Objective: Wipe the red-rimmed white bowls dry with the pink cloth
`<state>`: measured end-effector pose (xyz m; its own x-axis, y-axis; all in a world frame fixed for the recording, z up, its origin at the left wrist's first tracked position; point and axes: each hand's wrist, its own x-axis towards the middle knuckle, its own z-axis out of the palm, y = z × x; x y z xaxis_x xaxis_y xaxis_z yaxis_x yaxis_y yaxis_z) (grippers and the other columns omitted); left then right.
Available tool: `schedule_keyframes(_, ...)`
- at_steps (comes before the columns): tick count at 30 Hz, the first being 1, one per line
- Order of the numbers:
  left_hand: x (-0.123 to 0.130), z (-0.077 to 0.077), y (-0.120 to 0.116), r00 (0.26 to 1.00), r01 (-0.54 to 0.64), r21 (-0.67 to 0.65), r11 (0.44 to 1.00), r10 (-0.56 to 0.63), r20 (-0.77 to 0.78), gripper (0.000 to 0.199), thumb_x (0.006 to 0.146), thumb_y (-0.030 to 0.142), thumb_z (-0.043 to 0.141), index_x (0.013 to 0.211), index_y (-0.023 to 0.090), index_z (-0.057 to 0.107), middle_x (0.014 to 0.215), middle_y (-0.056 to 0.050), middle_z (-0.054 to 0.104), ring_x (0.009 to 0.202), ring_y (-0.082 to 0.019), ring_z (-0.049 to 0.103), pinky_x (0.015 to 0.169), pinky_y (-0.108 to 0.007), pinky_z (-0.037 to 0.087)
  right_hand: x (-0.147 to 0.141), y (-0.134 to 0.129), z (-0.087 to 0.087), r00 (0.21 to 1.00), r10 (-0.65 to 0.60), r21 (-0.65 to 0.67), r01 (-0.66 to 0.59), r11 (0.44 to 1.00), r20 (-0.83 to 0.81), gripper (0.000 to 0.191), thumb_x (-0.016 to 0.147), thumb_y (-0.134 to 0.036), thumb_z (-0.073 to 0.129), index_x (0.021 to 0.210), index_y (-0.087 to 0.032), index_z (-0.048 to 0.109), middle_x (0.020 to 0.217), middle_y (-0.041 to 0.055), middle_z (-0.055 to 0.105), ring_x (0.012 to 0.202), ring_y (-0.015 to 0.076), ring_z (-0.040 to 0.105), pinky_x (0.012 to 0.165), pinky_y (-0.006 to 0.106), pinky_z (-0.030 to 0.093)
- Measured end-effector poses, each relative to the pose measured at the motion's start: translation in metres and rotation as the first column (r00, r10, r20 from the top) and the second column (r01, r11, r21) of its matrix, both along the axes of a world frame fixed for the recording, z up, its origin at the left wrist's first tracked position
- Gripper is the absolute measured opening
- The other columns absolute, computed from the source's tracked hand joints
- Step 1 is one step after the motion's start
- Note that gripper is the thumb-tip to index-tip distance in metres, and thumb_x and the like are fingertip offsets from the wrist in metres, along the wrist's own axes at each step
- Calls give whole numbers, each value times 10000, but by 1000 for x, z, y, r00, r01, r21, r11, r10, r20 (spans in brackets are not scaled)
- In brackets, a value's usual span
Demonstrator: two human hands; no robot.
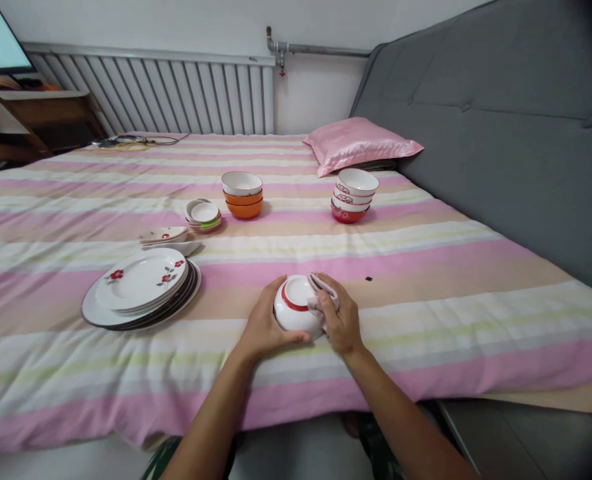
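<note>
A white bowl [291,317] with a red ring round its foot is tilted over, its underside towards me, just above or on the striped bedspread. My left hand [266,323] grips it from the left, thumb along the near side. On the right, my right hand [343,317] is closed on a pale pinkish cloth [319,303], which it presses against the bowl's side near the foot. The bowl's inside and its far rim are hidden.
Stacked plates [143,283] lie to the left, with oblong dishes [163,235] and small dishes [203,215] behind them. Farther back stand orange and white bowls [243,200] and red and white bowls [353,200]. Beyond are a pink pillow [361,143], a grey headboard [496,133] and a radiator [161,93].
</note>
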<state>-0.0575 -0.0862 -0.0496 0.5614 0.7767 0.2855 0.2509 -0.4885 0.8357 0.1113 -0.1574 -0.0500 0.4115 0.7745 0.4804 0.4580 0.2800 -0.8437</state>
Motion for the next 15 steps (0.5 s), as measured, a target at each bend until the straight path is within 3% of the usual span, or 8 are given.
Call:
schedule_keyframes(3, 1, 2, -2, 1000, -8, -14, 1000, 8, 3, 1129, 463, 528, 877, 1393, 163, 351, 1389, -187, 477, 1267, -372, 495, 1075, -527, 395, -16, -17, -1, 981, -133, -23, 138, 990, 143, 425, 955, -354, 434, 1354, -228, 508, 1383, 105, 542, 1314, 265, 459, 1082, 524, 381)
schedule_keyframes(8, 4, 5, -5, 999, -32, -19, 999, 32, -4, 1055, 517, 505, 853, 1385, 152, 368, 1377, -186, 494, 1245, -360, 524, 1054, -497, 433, -36, -35, -2, 933, -145, -12, 157, 987, 330, 562, 939, -345, 450, 1467, -194, 335, 1535, 138, 325, 1422, 289, 282, 1127, 559, 294)
schedule_keyframes(11, 5, 6, -6, 999, -37, -3, 999, 37, -6, 1020, 533, 501, 838, 1379, 152, 387, 1382, -183, 492, 1241, -360, 528, 1045, -488, 445, -44, -38, -1, 937, -150, -20, 164, 986, 314, 577, 937, -358, 451, 1475, -205, 311, 1562, 131, 265, 1440, 295, 239, 1135, 573, 271)
schedule_keyframes(15, 5, 4, -5, 998, -55, 11, 998, 55, -12, 1051, 509, 509, 853, 1384, 164, 383, 1388, -172, 489, 1256, -354, 513, 1061, -486, 427, -46, -30, -2, 969, -204, -45, 212, 976, 142, 537, 948, -388, 430, 1448, -210, 352, 1533, 129, 325, 1419, 279, 300, 1126, 552, 303)
